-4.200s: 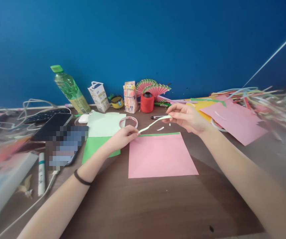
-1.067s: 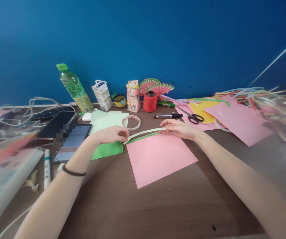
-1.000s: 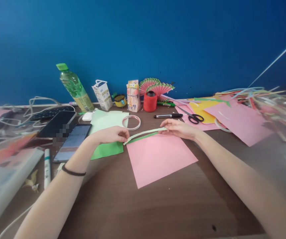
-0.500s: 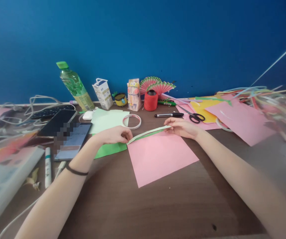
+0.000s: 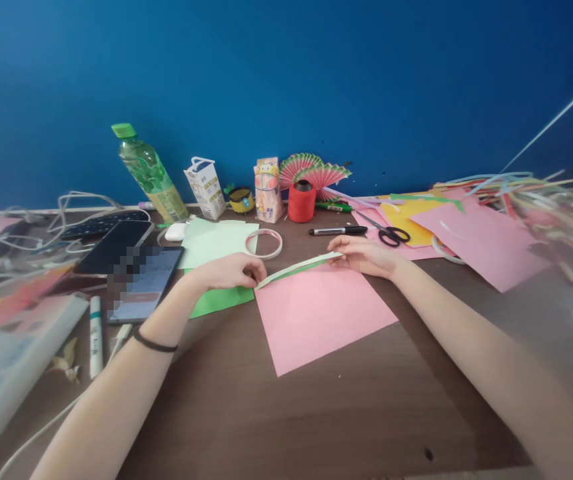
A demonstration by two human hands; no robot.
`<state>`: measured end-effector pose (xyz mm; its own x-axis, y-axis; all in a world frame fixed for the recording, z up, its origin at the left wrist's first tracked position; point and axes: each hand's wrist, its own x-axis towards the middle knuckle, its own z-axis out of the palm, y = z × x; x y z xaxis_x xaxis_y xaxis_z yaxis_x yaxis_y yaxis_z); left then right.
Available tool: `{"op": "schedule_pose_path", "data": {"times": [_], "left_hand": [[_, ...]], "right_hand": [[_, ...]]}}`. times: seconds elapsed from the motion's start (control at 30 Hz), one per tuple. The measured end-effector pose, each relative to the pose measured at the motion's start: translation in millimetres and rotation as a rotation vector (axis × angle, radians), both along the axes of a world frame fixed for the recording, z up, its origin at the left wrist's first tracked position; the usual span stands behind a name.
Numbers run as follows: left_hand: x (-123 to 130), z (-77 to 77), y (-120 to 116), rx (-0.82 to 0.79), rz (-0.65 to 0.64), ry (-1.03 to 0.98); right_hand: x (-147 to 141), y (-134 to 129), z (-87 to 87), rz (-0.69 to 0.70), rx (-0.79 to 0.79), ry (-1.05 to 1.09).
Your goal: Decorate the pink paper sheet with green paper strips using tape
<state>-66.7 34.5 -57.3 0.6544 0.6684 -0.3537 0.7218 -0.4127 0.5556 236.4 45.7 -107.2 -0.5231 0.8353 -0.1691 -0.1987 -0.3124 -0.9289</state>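
A pale green paper strip (image 5: 296,267) stretches between my two hands along the far edge of a pink paper sheet (image 5: 324,320). My left hand (image 5: 236,270) pinches the strip's left end at the sheet's corner. At the other end, the fingers of my right hand (image 5: 361,255) are closed on the strip. A darker green band (image 5: 311,267) shows between the strip and the pink sheet. Beside my left hand lie a green sheet (image 5: 221,302) and a pale green sheet (image 5: 214,241). Just beyond the strip rests a roll of tape (image 5: 263,244).
Scissors (image 5: 393,236) and a black marker (image 5: 337,231) lie past my right hand. Pink paper (image 5: 481,243) and a pile of strips (image 5: 541,200) are at right. Phones (image 5: 146,283), a white marker (image 5: 96,337) and cables are at left. A green bottle (image 5: 151,173) leans near the wall.
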Motion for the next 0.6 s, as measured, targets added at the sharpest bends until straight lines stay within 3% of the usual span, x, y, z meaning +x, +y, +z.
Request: {"op": "schedule_pose_path", "data": {"times": [0.6], "left_hand": [[-2.0,-1.1,-4.1,-0.020,0.040,-0.033]], "right_hand": [[0.0,-0.7,1.7,-0.004,0.004,-0.018]]}}
